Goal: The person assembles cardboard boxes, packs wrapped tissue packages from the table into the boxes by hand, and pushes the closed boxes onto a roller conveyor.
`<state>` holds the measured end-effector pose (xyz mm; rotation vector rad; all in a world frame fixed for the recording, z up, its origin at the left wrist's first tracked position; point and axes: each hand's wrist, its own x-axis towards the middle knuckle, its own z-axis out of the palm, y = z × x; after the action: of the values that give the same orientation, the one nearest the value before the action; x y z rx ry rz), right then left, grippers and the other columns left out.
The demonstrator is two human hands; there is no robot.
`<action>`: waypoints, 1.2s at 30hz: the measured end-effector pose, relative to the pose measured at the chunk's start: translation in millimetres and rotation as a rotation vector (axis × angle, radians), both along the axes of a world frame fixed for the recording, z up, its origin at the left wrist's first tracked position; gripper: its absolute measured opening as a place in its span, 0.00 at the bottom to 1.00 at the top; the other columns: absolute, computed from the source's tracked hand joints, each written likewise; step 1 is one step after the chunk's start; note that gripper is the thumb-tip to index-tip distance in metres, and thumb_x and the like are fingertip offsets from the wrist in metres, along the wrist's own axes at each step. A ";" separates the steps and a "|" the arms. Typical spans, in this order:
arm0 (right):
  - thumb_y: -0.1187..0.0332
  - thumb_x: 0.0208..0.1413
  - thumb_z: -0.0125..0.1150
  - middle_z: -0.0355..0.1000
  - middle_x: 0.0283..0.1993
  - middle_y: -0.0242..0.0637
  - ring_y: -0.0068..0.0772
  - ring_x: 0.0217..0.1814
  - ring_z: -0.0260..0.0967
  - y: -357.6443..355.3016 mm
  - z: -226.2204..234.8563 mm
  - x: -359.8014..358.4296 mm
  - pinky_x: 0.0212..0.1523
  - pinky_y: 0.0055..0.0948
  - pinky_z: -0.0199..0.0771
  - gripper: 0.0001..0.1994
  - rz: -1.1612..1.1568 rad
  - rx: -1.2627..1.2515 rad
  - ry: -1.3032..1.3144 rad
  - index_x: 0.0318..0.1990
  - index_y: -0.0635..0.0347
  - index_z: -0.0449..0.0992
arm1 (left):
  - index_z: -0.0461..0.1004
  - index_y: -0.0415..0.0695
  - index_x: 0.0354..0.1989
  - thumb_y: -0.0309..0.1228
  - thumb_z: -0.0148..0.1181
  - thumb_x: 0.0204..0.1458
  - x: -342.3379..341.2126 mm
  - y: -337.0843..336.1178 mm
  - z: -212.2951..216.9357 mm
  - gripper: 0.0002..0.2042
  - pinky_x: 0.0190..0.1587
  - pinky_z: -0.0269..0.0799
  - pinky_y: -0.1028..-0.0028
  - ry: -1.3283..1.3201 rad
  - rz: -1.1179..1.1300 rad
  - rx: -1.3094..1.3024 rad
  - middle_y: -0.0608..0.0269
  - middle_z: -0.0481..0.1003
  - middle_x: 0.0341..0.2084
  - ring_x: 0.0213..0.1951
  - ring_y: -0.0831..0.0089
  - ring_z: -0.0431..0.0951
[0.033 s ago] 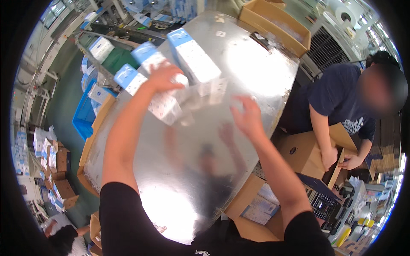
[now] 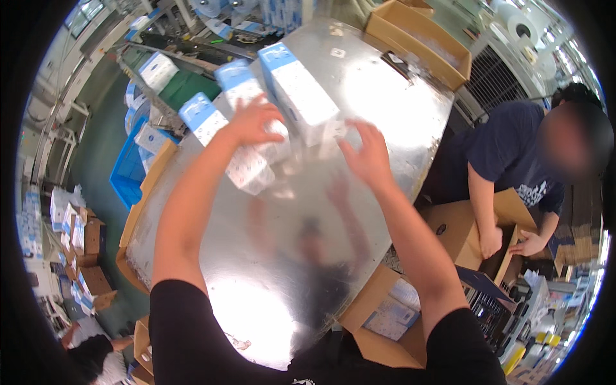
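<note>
Now | blue-white middle pack [image 2: 237, 76] beneath nearer left hand [image 2: 252, 123], axis running forward-left | right hand [image 2: 368, 155] farther rightward | both wide, left contact unclear

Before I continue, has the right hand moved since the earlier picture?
Yes. Against the metal table, the right hand has moved forward and slightly left, closer to the long white-and-blue carton.

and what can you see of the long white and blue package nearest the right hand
The package is a long, box-shaped block, white with small dark marks and a light blue far end. Its covering looks smooth; paper or plastic, I can't tell. It lies slanted on the metal table, near end toward the right hand. Whether fingertips touch it is unclear.
</note>
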<state>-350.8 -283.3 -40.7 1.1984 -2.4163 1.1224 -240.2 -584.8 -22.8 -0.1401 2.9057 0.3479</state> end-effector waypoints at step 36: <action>0.55 0.42 0.80 0.78 0.54 0.44 0.43 0.57 0.75 299.0 49.2 221.1 0.58 0.37 0.74 0.34 0.056 -0.099 -0.877 0.56 0.61 0.76 | 0.58 0.39 0.69 0.16 0.63 0.46 239.0 186.9 -15.2 0.38 0.56 0.73 0.65 0.251 0.595 0.707 0.55 0.74 0.54 0.53 0.65 0.75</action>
<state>-129.7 15.7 8.5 0.8359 -2.8410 2.0944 -1.3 -397.9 -38.1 -0.8868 2.6956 1.5380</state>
